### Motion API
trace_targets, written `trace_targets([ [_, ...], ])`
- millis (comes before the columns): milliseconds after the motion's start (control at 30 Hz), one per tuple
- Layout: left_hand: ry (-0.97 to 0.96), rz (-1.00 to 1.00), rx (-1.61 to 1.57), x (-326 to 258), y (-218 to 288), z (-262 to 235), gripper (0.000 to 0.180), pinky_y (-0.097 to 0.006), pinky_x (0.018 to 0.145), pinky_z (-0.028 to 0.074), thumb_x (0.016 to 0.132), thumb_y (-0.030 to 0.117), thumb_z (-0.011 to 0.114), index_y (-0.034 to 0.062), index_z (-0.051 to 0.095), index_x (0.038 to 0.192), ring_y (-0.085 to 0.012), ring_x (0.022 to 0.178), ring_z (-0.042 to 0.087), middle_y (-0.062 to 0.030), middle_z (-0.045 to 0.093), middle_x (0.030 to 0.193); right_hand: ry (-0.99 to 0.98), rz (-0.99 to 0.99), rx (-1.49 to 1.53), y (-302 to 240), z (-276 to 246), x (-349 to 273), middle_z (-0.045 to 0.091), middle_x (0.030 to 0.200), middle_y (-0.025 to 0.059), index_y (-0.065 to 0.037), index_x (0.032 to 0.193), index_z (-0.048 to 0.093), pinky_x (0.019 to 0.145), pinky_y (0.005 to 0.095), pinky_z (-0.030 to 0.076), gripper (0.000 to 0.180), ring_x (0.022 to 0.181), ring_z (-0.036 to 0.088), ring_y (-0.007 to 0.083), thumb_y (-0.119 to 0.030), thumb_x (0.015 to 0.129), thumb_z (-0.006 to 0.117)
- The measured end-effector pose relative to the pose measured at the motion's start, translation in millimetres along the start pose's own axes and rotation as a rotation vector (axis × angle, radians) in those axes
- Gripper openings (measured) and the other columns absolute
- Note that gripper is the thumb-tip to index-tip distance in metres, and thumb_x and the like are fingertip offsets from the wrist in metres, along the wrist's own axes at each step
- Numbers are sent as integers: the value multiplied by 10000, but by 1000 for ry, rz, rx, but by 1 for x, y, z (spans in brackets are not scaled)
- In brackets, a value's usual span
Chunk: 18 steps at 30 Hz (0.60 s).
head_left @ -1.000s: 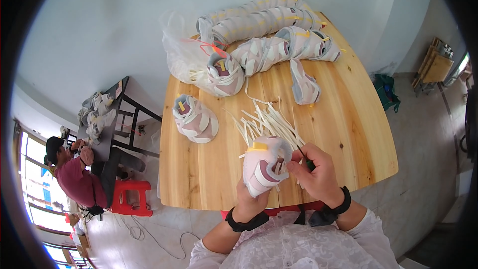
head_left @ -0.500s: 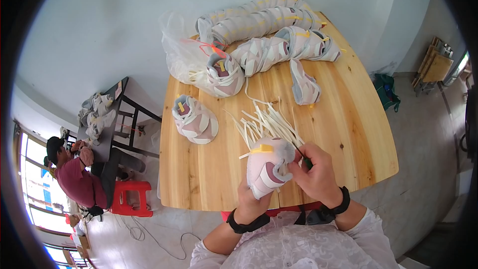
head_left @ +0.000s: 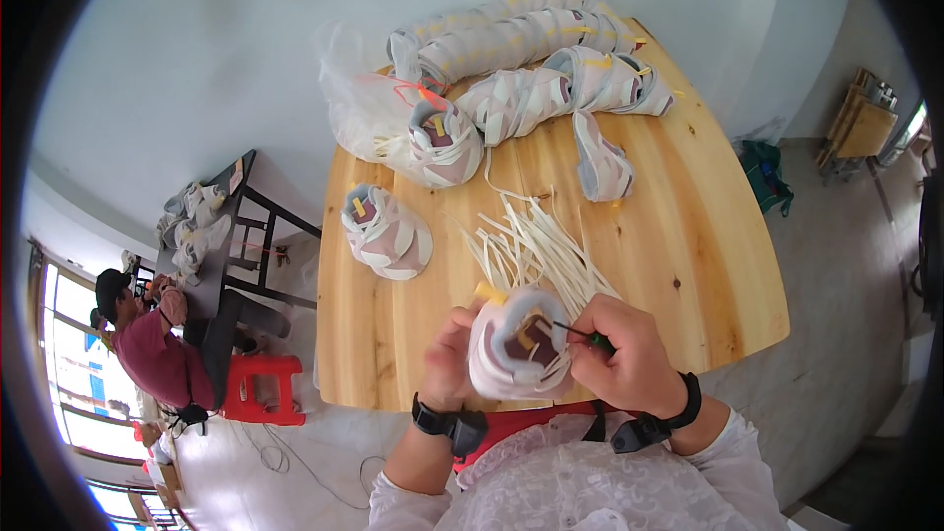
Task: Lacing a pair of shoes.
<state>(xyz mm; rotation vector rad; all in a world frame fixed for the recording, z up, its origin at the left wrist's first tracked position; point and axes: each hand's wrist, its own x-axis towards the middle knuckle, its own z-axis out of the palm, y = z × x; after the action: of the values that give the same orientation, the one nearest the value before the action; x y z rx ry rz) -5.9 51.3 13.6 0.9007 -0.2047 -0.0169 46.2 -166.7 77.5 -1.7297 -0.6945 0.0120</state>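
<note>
Near the table's front edge I have a pale pink and white shoe upper (head_left: 495,366) with a yellow pull tab and a grey padded collar, its opening facing up. My left hand (head_left: 448,359) grips its left side, slightly blurred. Closed around a small green-handled tool with a thin dark shaft (head_left: 599,340), my right hand (head_left: 621,342) is at the collar's right side. The shaft reaches toward the shoe opening; its tip is hard to make out. Loose white laces (head_left: 536,251) lie fanned out just beyond the upper. Some lace shows in the opening.
One laced upper (head_left: 385,233) stands at the left of the wooden table (head_left: 703,265), another (head_left: 445,143) beside a clear plastic bag (head_left: 359,103). A lone upper (head_left: 602,159) lies farther right. Nested uppers (head_left: 521,44) line the back. A co-worker (head_left: 162,344) sits at a dark table.
The upper has turned and tipped, so its opening now faces up and the yellow tab points left. My left hand has shifted from below it to its left side.
</note>
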Motion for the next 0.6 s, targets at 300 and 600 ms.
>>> trace_targets([
  [300, -163, 116, 537, 8, 8, 25, 462, -312, 861, 494, 750, 86, 737, -3, 571, 1172, -203, 1010, 616, -151, 615, 1147, -103, -40, 1, 7, 8, 1, 568, 729, 104, -31, 810, 578, 527, 325, 442, 89, 605, 570, 261, -41, 737, 628],
  [600, 55, 76, 710, 4, 12, 42, 372, -292, 766, 542, 785, 198, 721, -25, 617, 1063, -184, 874, 662, -143, 673, 987, -136, -112, -125, 5, 2, 4, 562, 776, 93, -41, 834, 576, 524, 353, 457, 117, 621, 584, 272, -42, 742, 648],
])
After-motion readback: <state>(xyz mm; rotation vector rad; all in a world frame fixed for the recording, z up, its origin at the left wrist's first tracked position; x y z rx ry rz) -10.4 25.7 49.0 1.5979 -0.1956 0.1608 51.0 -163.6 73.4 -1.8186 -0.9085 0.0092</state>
